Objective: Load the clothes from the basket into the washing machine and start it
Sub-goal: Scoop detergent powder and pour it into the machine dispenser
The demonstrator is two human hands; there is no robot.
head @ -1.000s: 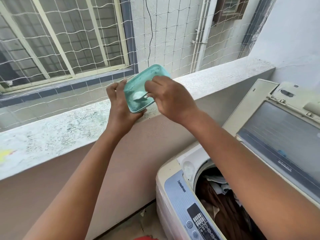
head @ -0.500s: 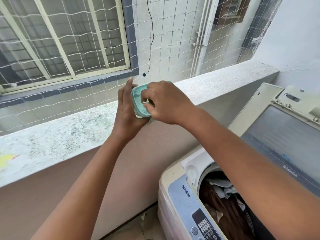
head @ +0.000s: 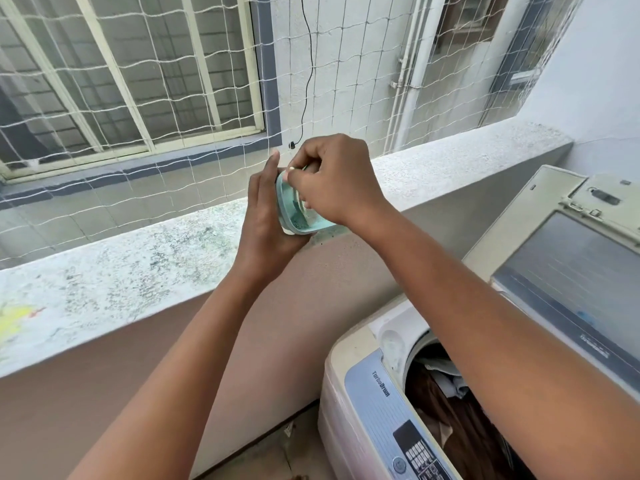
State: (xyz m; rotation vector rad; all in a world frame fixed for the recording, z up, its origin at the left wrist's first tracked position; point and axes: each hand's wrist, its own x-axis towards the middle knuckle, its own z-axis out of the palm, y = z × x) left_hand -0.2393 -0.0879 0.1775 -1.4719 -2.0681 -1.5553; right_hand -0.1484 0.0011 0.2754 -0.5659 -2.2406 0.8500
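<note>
We held the small teal plastic detergent tub (head: 304, 226) tilted above the speckled concrete ledge (head: 145, 258), left hand (head: 265, 216) cupped round it, right hand (head: 332, 183) pinching a pale scoop (head: 300, 199) inside. Brown clothes (head: 460, 420) already sat in the open top-load washing machine (head: 367, 403) at 5 o'clock. Risk: powder could spill from the tilted tub onto the ledge.

Top-loading washing machine (head: 367, 407) standing with lid (head: 568, 271) raised, brown and pale clothes (head: 450, 410) lying heaped inside the drum, control panel facing up.
</note>
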